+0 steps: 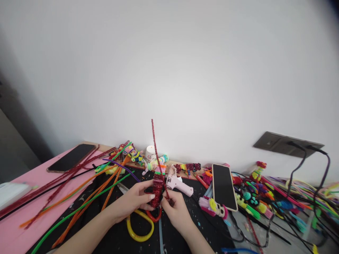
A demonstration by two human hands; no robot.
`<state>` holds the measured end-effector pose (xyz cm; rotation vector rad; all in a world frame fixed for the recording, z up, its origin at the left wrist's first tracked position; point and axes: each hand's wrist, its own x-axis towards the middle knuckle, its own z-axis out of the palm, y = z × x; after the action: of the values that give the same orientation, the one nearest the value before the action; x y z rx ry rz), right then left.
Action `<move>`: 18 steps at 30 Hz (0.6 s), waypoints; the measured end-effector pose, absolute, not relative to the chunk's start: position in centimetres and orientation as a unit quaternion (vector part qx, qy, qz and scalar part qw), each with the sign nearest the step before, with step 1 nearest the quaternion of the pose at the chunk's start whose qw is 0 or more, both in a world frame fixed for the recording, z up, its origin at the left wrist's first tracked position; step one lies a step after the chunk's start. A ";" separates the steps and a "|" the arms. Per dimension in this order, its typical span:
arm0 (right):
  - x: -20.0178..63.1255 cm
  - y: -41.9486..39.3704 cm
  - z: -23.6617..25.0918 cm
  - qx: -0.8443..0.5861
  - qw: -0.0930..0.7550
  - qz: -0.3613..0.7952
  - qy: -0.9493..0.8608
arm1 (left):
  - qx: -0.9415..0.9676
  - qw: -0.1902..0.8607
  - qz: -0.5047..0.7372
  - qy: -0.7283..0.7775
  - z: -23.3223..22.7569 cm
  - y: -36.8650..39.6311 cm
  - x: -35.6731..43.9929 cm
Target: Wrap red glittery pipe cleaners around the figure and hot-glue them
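My left hand [135,201] grips a small dark red bundle of wound pipe cleaner [157,193] from the left. My right hand [177,211] pinches a long sparkly red pipe cleaner [156,148] at its lower end, right beside the bundle. The free end of that pipe cleaner stands up in front of the white wall. Both hands hover just above a black mat [111,229]. Under them lie scissors with yellow and red handles [140,231].
A pink glue gun [178,183] lies behind my hands. A phone [224,186] leans at the right, another phone [71,157] lies on the pink sheet [21,233] at left. Loose orange, green and red pipe cleaners [87,190] spread left. Colourful pipe-cleaner figures and cables [265,201] crowd the right.
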<state>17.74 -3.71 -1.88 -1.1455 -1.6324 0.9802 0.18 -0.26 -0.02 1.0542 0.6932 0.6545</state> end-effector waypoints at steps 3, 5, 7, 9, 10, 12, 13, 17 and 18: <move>17.7 -3.8 -1.7 -0.460 0.444 0.398 -0.658 | 0.485 0.756 0.303 0.319 -0.1 -0.2 0.2; 17.6 -3.8 -1.6 -0.459 0.446 0.400 -0.656 | 0.487 0.755 0.304 0.316 -0.2 -0.2 0.2; 17.6 -3.9 -1.6 -0.458 0.446 0.400 -0.656 | 0.489 0.756 0.302 0.313 -0.2 -0.2 0.2; 17.6 -3.9 -1.6 -0.459 0.444 0.400 -0.658 | 0.490 0.756 0.301 0.313 -0.2 -0.2 0.2; 17.6 -3.9 -1.6 -0.460 0.444 0.399 -0.658 | 0.489 0.757 0.301 0.313 -0.2 -0.2 0.2; 17.6 -3.9 -1.6 -0.463 0.443 0.397 -0.657 | 0.487 0.757 0.302 0.315 -0.2 -0.2 0.2; 17.6 -3.8 -1.7 -0.464 0.443 0.396 -0.657 | 0.485 0.758 0.302 0.316 -0.2 -0.2 0.2; 17.6 -3.7 -1.6 -0.465 0.438 0.389 -0.664 | 0.475 0.763 0.304 0.317 -0.2 -0.3 0.2; 17.7 -3.6 -1.6 -0.466 0.438 0.383 -0.667 | 0.471 0.764 0.307 0.317 -0.2 -0.3 0.3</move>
<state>17.66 -3.64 -1.57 -1.1587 -1.6571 0.9522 0.27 -0.29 -0.17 1.0243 0.6885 0.6675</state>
